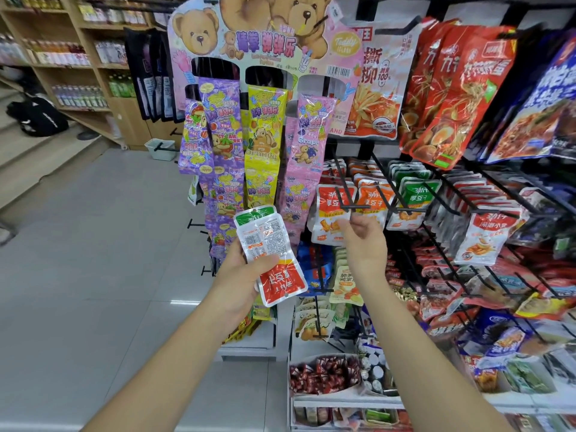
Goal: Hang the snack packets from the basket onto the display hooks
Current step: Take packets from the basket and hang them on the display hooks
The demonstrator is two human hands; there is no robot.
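your left hand (pixel 240 275) pinches two packets (pixel 268 241), near the hook (pixel 355 208), while your right hand (pixel 361 238) hangs empty and loose under its tip (they look light, slick, floppy, so take one by its top seal).

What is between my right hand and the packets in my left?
Nothing, in the head view: open air separates the right hand from the packets the left hand holds; only the rack's blue packets hang farther back.
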